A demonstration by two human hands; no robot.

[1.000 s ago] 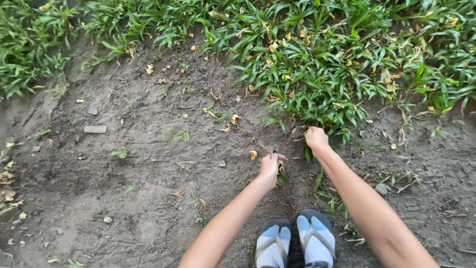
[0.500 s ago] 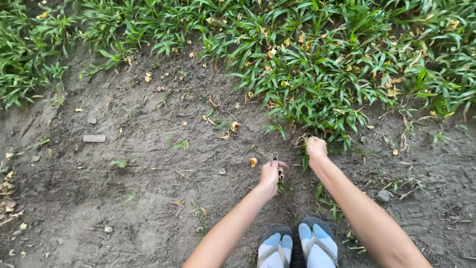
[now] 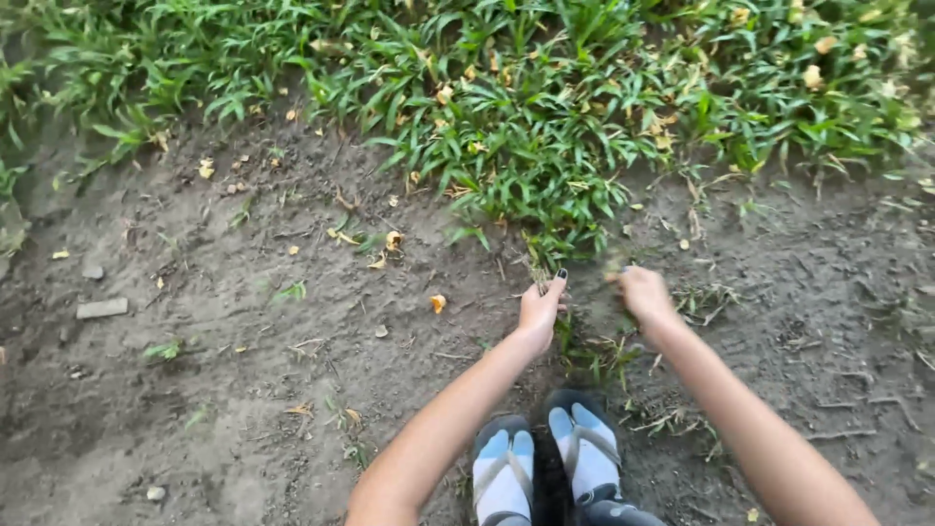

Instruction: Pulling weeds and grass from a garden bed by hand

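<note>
Green grass [image 3: 545, 146] flecked with yellow dead leaves lies beyond the hands. Brown-grey soil [image 3: 243, 390] spreads to the left of the left hand [image 3: 539, 312], whose nails are dark. Below both hands, grey sandals [image 3: 545, 458] over pale blue socks.

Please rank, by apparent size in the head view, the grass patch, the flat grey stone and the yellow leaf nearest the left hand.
1. grass patch
2. flat grey stone
3. yellow leaf
</note>
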